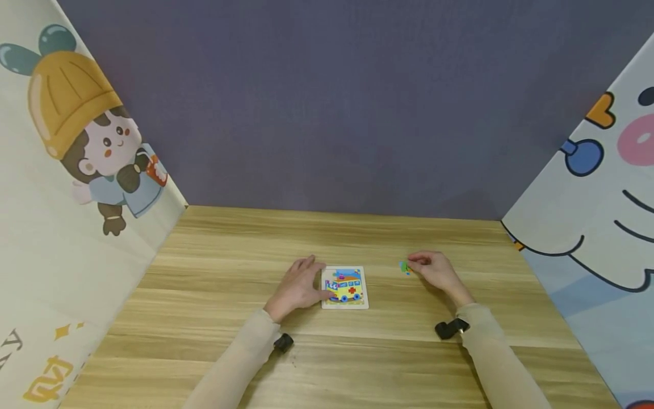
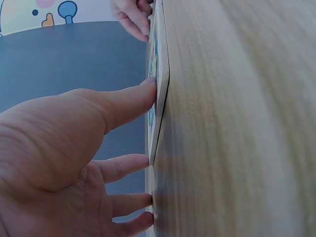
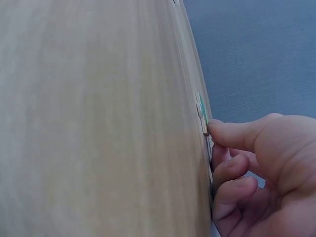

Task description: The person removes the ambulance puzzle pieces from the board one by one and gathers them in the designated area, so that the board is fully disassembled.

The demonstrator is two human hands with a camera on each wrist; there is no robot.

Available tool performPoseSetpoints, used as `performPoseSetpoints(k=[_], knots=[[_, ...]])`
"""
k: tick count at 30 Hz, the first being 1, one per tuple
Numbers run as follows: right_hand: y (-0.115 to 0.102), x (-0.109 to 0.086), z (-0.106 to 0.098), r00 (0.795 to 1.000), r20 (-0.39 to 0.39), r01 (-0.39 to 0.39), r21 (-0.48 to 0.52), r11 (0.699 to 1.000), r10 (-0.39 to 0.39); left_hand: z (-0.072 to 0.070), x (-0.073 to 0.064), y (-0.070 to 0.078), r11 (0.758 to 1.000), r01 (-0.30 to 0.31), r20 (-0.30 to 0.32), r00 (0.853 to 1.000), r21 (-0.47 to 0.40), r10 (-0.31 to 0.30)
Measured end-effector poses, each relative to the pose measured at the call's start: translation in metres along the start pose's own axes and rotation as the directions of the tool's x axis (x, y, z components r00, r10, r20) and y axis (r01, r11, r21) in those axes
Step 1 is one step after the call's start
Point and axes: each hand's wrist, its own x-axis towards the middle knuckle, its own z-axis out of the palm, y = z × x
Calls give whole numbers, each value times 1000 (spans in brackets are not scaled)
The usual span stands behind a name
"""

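Observation:
A small square jigsaw puzzle [image 1: 352, 290] with a yellow ambulance picture and a white border lies flat on the table. Its upper left corner shows a pale bare patch. My left hand [image 1: 300, 287] rests at the puzzle's left side, thumb on its face. In the left wrist view, the fingers [image 2: 126, 165] stretch out nearly straight, one at the board's corner. To the right of the puzzle, my right hand [image 1: 434, 270] pinches a small green and blue puzzle piece [image 1: 405, 267] at its edge. That piece [image 3: 202, 113] appears low at the table surface; its far side is hidden by the fingers.
The wood-grain table [image 1: 327, 363] is bounded by a dark back panel [image 1: 327, 113]. Printed cartoon panels stand at the left [image 1: 66, 267] and right [image 1: 567, 204]. Each wrist wears a small black camera, one on the left [image 1: 283, 342] and one on the right [image 1: 452, 328].

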Motion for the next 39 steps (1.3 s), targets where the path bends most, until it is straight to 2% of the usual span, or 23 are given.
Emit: performPoseSetpoints(k=[10,20,39], knots=[[-5,-1,-1,999,26,-38,64,997,36,1,2,0,1000,2,1,1000,11,-2],[-19,-2,2,1000,22,-8,103,995,6,0,1,1,1000,0,2,1000,-3,0],[-61,2,37,996,91,-9,207,978,-10,2,1,-3,1000,-2,4,1000,-3,2]])
